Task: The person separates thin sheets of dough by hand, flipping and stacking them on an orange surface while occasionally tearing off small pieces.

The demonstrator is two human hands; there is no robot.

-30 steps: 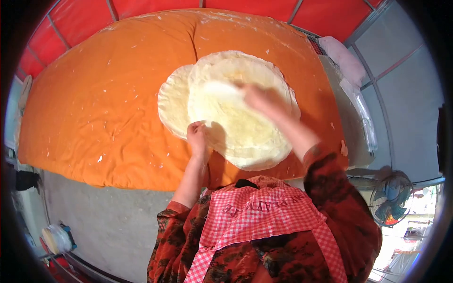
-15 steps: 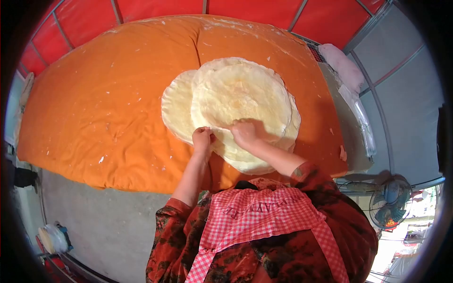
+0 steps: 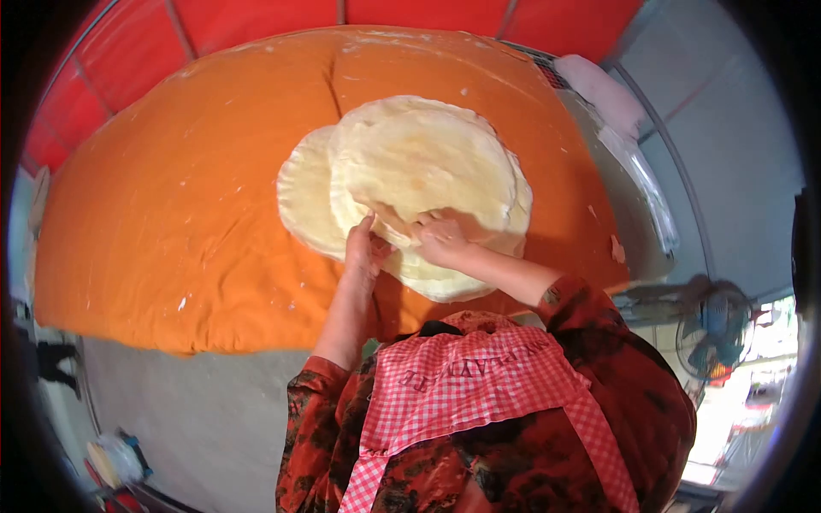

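The stack [image 3: 436, 284] of thin, round, pale sheets rests on an orange cloth [image 3: 171, 214], and the top sheet [image 3: 436, 162] lies on it, spread nearly flat except for a raised flap [image 3: 386, 221] at the stack's near left. Another round, the side sheet [image 3: 304, 192], sticks out past the stack's left edge. The right hand [image 3: 440, 239] is over the stack's near part, its fingers bunched tight and apparently pinching the flap's right end. The left hand [image 3: 361, 246] is at the stack's near-left rim, thumb up at the flap's other end; whether its fingers close on the dough, I cannot tell. The 2 hands are near each other but apart, with the flap between them. The sheet looks light, limp and dry to the touch, likely to crease or tear if pulled from 1 spot, and it may cling to the layer beneath. The safest hold would be on the rim, at 2 spread points with flat fingers below and thumbs above. The apron [image 3: 475, 368] is just on the near side of the stack.
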